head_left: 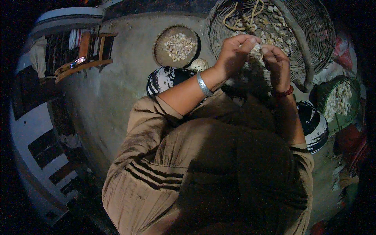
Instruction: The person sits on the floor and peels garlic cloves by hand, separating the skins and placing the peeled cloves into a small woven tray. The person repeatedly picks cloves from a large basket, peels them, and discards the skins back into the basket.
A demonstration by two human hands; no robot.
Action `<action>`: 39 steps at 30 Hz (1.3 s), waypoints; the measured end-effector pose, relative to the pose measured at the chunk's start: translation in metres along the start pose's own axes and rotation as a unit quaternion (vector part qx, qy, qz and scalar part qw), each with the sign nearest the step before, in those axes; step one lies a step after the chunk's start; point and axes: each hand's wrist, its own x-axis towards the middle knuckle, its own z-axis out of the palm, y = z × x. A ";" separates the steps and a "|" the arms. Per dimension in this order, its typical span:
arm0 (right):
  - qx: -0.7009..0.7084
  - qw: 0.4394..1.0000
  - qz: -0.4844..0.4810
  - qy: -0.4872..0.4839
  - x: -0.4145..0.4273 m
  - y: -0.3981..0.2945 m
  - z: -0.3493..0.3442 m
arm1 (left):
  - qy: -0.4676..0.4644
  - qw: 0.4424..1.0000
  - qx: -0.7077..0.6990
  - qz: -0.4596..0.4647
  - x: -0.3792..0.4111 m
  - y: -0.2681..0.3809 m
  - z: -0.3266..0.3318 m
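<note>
My left hand and my right hand meet fingertip to fingertip over the near part of a large wicker basket. Between their fingertips is a small whitish piece, which looks like garlic; the fingers partly cover it, and both hands seem to pinch it. Inside the basket lie many pale garlic-like bulbs or cloves and a loop of yellowish cord. My left wrist bears a silver bracelet, my right wrist a dark red beaded one.
A round woven tray with pale cloves stands on the floor left of the basket. At right is a green container of whitish pieces. Wooden furniture stands at the upper left. A curved handle arches over the basket.
</note>
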 end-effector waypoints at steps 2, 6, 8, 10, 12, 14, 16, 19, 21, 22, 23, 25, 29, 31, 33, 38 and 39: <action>0.013 1.000 -0.006 -0.022 0.002 -0.002 0.001 | 0.003 0.999 0.031 0.015 0.001 -0.001 -0.001; -0.157 0.974 -0.160 -0.005 0.007 0.009 0.005 | -0.033 0.979 0.018 0.202 0.011 -0.024 -0.013; -0.197 0.975 -0.102 0.012 0.005 0.009 -0.002 | -0.066 0.978 -0.071 0.187 0.011 -0.025 -0.007; -0.167 0.981 -0.097 -0.021 0.005 0.028 -0.010 | -0.018 0.971 -0.129 0.203 0.016 -0.069 0.011; -0.066 0.998 -0.013 -0.015 0.000 0.020 -0.002 | 0.013 0.980 -0.008 0.198 0.013 -0.062 0.006; -0.110 0.988 -0.103 -0.008 0.007 0.037 -0.001 | 0.034 0.982 0.119 0.140 -0.009 -0.012 -0.002; -0.103 0.988 -0.119 0.009 0.014 0.047 -0.002 | 0.034 0.983 0.077 0.164 -0.011 -0.001 -0.003; -0.010 0.999 -0.037 -0.016 0.018 0.059 -0.009 | 0.027 0.988 0.036 0.147 -0.013 0.000 0.000; 0.025 0.998 0.006 -0.065 0.020 0.061 -0.015 | 0.023 0.985 0.056 0.164 -0.009 -0.011 0.002; 0.007 0.999 -0.005 -0.043 0.020 0.059 -0.012 | 0.019 0.984 0.044 0.170 -0.008 -0.014 0.003; -0.011 1.000 -0.016 -0.021 0.019 0.057 -0.008 | 0.015 0.984 0.032 0.177 -0.007 -0.017 0.003; -0.055 0.997 -0.055 0.021 0.017 0.057 -0.005 | -0.013 0.985 0.003 0.174 -0.010 -0.007 0.001; -0.087 0.994 -0.068 -0.003 0.014 0.067 -0.019 | 0.080 0.970 0.071 0.220 -0.012 0.005 0.009; -0.091 0.993 -0.075 -0.018 0.009 0.061 -0.018 | 0.097 0.973 0.055 0.202 -0.013 0.006 0.011; -0.120 0.984 -0.129 0.025 0.009 0.057 -0.009 | 0.048 0.991 -0.017 0.121 0.000 -0.013 0.002; -0.181 0.978 -0.100 0.007 0.008 0.022 0.005 | 0.132 0.948 -0.009 0.288 0.031 -0.095 -0.010; -0.182 0.978 -0.101 -0.006 0.015 0.020 0.000 | 0.062 0.966 -0.028 0.250 0.045 -0.081 -0.009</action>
